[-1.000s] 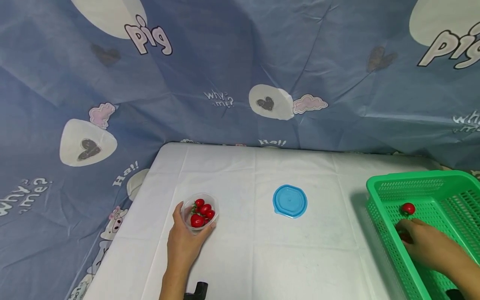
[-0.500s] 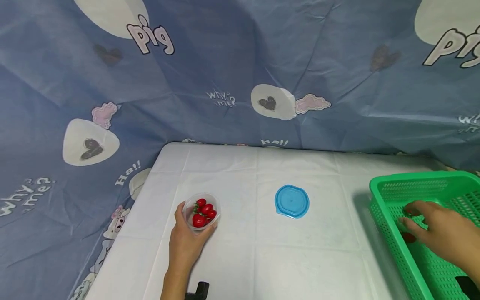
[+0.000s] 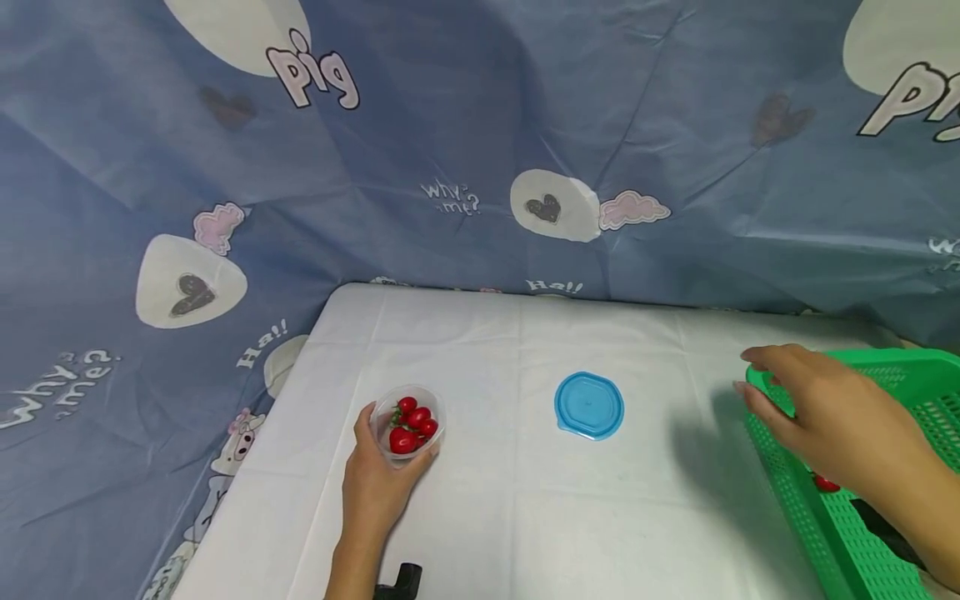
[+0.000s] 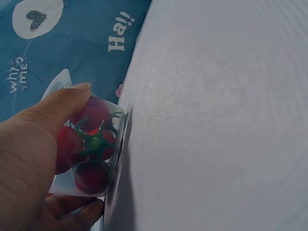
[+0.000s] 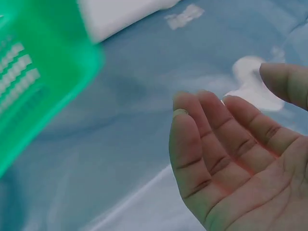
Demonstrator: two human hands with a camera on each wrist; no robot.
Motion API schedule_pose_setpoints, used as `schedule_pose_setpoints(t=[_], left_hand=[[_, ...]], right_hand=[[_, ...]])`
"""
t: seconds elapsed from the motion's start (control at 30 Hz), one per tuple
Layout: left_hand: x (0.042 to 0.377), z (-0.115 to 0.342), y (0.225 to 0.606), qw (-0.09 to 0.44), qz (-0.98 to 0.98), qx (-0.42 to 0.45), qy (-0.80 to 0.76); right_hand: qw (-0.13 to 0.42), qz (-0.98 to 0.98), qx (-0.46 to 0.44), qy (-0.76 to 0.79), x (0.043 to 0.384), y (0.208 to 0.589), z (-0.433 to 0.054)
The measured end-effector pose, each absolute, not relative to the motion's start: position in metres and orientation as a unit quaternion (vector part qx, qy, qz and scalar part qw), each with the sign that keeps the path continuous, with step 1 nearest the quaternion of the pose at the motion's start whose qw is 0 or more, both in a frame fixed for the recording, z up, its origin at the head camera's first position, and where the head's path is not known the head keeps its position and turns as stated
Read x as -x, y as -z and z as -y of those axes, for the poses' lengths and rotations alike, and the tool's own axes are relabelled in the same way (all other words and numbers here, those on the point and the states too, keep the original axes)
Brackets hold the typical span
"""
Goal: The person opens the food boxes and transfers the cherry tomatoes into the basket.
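Observation:
My left hand (image 3: 378, 487) grips a clear plastic tub (image 3: 380, 417) standing on the white-covered table, thumb and fingers around its side. Several red cherry tomatoes (image 3: 402, 440) with green stems lie inside it; the left wrist view shows the tomatoes (image 4: 91, 177) through the clear wall, with the left hand (image 4: 29, 144) curled around the tub. My right hand (image 3: 840, 417) hovers over the near-left rim of a green basket (image 3: 862, 558). In the right wrist view the right hand (image 5: 240, 159) shows a bare palm and loosely bent fingers. One cherry tomato (image 3: 827, 483) shows in the basket beneath it.
A blue lid (image 3: 590, 406) lies flat on the white tablecloth (image 3: 600, 508) between the tub and the basket. Behind the table hangs a blue printed cloth (image 3: 420, 100), which also runs down the left side.
My right hand has risen out of the basket and moved left to its rim, uncovering one tomato there. The left hand keeps holding the tub. The head view has shifted slightly.

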State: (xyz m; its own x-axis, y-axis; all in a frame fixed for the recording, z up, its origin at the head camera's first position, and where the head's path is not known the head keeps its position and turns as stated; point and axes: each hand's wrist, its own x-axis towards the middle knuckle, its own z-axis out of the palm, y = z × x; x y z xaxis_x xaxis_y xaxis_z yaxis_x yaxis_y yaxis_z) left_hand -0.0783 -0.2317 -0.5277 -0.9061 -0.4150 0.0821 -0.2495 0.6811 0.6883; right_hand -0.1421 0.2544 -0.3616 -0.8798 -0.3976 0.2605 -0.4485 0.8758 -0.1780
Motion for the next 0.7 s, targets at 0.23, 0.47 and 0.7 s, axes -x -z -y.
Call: schedule_pose_setpoints(t=[0.23, 0.47, 0.7], left_hand=[[0.079, 0.231, 0.531, 0.117, 0.913, -0.184, 0.345], [0.079, 0.233, 0.530, 0.131, 0.912, -0.179, 0.344], [0.079, 0.231, 0.530, 0.130, 0.911, -0.178, 0.350]], right_hand=[[0.141, 0.930, -0.314, -0.127, 0.154, 0.354, -0.199], [0.092, 0.906, -0.395, -0.122, 0.167, 0.358, -0.140], [0.015, 0.878, -0.458, -0.136, 0.181, 0.367, -0.075]])
